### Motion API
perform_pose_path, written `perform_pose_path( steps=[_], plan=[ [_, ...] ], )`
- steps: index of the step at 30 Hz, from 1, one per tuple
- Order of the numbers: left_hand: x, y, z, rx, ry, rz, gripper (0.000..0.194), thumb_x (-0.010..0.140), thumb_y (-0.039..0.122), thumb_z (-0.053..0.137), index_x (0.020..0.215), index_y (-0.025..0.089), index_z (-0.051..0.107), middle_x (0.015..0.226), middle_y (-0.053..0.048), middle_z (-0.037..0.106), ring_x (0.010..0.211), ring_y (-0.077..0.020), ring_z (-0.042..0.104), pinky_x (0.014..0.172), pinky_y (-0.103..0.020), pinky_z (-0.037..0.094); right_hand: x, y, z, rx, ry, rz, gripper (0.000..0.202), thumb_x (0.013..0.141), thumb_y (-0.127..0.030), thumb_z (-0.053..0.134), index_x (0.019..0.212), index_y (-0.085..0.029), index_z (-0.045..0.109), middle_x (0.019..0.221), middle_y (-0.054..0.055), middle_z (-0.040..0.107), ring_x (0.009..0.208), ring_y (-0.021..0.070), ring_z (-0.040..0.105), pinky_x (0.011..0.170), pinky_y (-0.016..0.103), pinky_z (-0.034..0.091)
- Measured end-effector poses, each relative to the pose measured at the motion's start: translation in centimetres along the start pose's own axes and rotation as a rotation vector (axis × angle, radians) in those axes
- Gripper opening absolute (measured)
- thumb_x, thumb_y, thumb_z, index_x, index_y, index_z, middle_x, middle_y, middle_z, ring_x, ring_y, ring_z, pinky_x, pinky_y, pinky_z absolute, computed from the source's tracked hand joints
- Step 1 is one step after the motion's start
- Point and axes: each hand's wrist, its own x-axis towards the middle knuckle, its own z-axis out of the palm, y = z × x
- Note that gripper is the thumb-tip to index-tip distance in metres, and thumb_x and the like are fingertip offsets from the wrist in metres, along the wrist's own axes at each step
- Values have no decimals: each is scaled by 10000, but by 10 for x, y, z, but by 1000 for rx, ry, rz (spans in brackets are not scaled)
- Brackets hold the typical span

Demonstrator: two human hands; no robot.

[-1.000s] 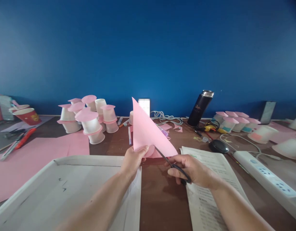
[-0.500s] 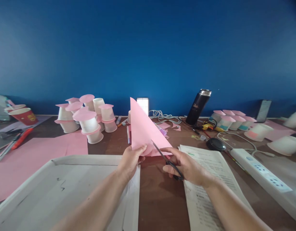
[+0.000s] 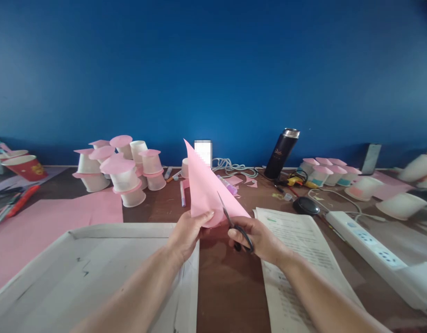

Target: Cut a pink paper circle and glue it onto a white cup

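The pink paper (image 3: 203, 187) stands up above the worktop (image 3: 230, 286), between the two hands. Its lower edge is in the left hand's (image 3: 188, 233) grip, pinched narrowly with the thumb on the near face and the other fingers behind. The right hand (image 3: 258, 238) has its grip closed around the dark handles of the scissors (image 3: 243, 237), just right of the paper's lower edge. One slim metal blade lies across the paper's near face; the other is not visible.

The paper is thin, smooth and matt, rising to a sharp point at upper left, with a long slanting edge down its right side and a curved bottom by the left thumb.

Left of the paper are stacked white paper cups (image 3: 133, 199) with flat pink pieces on and between them, and nearer, a shallow white tray (image 3: 105, 277) with dark marks. To its right lie printed sheets (image 3: 296, 249), with a white plastic power strip (image 3: 369, 245) farther right. Behind it, to the right, leans a black flask (image 3: 281, 155) with a bare metal neck.

The left fingertips are hidden behind the paper, the right hand covers part of the handles, and the tray is cut off by the picture's bottom edge. A bright panel (image 3: 202, 152) behind the paper is pixelated.
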Motion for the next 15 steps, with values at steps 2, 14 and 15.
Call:
perform_pose_path(
  steps=[2, 14, 15],
  plan=[
    [0, 0, -1, 16, 0, -3, 303, 663, 319, 743, 869, 104, 687, 803, -68, 669, 672, -117, 558, 578, -217, 419, 0, 1, 0, 11, 0, 27, 353, 840, -496, 561, 904, -152, 605, 670, 17, 632, 523, 85, 530, 450, 181, 379],
    [-4, 5, 1, 51, 2, 7, 305, 661, 319, 741, 870, 103, 686, 805, -66, 659, 668, -116, 539, 544, -215, 376, 0, 2, 2, -10, 77, 2, 316, 829, -470, 589, 811, -154, 605, 632, -4, 594, 514, 83, 524, 421, 180, 349],
    [-4, 5, 2, 46, 4, 0, 302, 662, 314, 740, 873, 105, 684, 800, -62, 656, 667, -115, 537, 542, -214, 375, -1, 2, 2, -17, 83, -6, 312, 827, -464, 594, 785, -154, 605, 631, -6, 590, 529, 84, 528, 445, 185, 358]
  ],
)
